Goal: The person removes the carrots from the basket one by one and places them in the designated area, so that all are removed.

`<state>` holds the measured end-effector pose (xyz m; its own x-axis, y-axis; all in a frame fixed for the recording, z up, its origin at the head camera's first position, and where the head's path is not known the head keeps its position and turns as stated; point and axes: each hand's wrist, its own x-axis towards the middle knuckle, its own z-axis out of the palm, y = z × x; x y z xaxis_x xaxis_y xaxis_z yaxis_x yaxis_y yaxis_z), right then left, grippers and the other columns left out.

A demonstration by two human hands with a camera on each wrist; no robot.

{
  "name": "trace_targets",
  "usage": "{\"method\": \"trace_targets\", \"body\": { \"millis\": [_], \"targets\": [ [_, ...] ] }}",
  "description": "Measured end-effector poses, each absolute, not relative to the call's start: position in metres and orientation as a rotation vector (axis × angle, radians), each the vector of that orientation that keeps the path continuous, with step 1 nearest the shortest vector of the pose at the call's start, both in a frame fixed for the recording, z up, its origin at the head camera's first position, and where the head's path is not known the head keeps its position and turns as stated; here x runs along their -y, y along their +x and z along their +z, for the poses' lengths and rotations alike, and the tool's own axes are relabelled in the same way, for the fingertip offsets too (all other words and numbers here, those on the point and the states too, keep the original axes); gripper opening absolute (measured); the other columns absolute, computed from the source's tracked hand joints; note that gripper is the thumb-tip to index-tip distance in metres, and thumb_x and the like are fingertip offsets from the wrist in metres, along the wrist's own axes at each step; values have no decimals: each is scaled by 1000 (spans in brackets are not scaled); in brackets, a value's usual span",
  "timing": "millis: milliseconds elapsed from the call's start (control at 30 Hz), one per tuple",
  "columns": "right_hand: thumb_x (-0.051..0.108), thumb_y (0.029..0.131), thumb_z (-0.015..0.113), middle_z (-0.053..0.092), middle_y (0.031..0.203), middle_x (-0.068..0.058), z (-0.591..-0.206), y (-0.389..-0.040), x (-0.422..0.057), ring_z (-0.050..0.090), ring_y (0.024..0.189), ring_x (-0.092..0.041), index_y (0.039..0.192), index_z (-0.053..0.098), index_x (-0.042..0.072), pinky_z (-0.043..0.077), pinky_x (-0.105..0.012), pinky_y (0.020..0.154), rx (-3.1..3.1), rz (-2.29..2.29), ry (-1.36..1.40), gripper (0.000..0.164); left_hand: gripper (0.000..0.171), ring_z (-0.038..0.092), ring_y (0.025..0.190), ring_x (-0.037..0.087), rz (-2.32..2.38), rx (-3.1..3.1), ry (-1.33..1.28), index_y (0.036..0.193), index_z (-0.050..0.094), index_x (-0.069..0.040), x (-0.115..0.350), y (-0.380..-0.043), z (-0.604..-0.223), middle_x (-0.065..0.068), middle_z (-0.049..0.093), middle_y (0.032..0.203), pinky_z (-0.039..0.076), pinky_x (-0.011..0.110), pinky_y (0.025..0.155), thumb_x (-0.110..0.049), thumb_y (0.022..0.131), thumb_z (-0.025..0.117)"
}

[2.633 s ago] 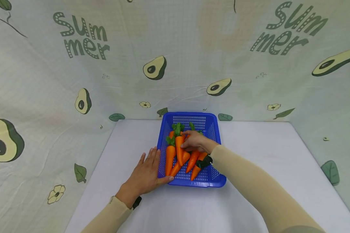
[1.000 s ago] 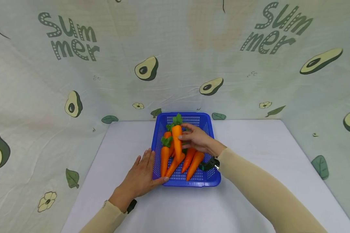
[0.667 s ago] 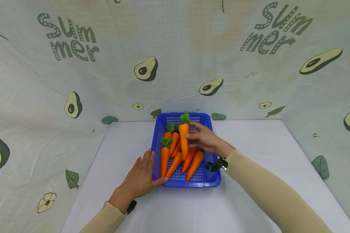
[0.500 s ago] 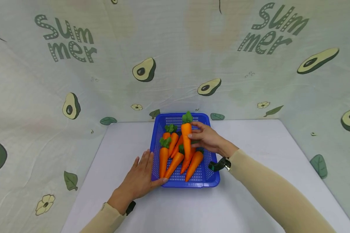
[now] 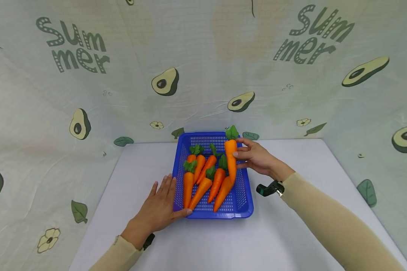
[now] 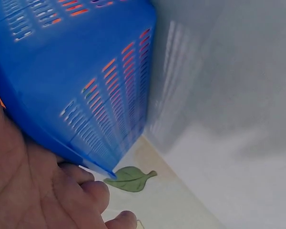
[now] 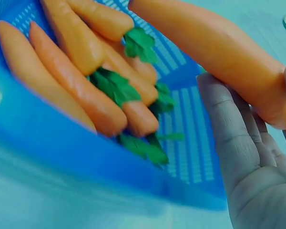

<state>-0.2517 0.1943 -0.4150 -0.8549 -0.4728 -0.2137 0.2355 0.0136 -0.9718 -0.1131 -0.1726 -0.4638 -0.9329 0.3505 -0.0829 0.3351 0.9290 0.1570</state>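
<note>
An orange carrot with a green leafy top (image 5: 231,160) is pinched between the thumb and fingers of my right hand (image 5: 257,157), raised over the right side of a blue plastic basket (image 5: 247,203). The right wrist view shows the same carrot (image 7: 219,45) above the fingers, apart from the basket wall. Several more carrots (image 5: 201,192) lie inside the basket, leafy ends mostly toward the back. My left hand (image 5: 159,209) rests with straight fingers along the basket's left rim, its thumb at the front left corner. From the left wrist, the palm (image 6: 24,186) lies against the basket rim.
The basket stands on a white table (image 5: 203,244) near its back edge. Behind it hangs a pale cloth (image 5: 203,56) printed with avocados and lettering. White tabletop extends to both sides and in front of the basket. Dark bands (image 5: 269,188) are worn on both wrists.
My right hand has gripped a carrot among the others, lifted it and carried it right to the basket's right rim. My left hand stays on the left rim. The head view has shifted slightly.
</note>
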Motion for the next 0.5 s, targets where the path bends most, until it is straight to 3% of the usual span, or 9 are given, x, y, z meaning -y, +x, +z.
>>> {"method": "trace_targets", "body": {
  "millis": [267, 500],
  "targets": [
    [8, 107, 61, 66, 126, -7, -406, -262, -234, 74, 104, -19, 163, 26, 11, 65, -44, 89, -1877, -1906, -200, 66, 122, 15, 162, 42, 269, -2991, 515, 166, 17, 6, 172, -111, -469, 26, 13, 174, 14, 66, 129, -86, 91, 49],
    [14, 108, 62, 61, 133, -9, -417, -271, -272, 73, 108, -19, 166, 22, 14, 63, -46, 94, -1920, -1905, -73, 70, 123, 15, 162, 42, 283, -2983, 507, 166, 16, 5, 170, -111, -468, 26, 13, 174, 14, 66, 129, -88, 91, 45]
  ]
}}
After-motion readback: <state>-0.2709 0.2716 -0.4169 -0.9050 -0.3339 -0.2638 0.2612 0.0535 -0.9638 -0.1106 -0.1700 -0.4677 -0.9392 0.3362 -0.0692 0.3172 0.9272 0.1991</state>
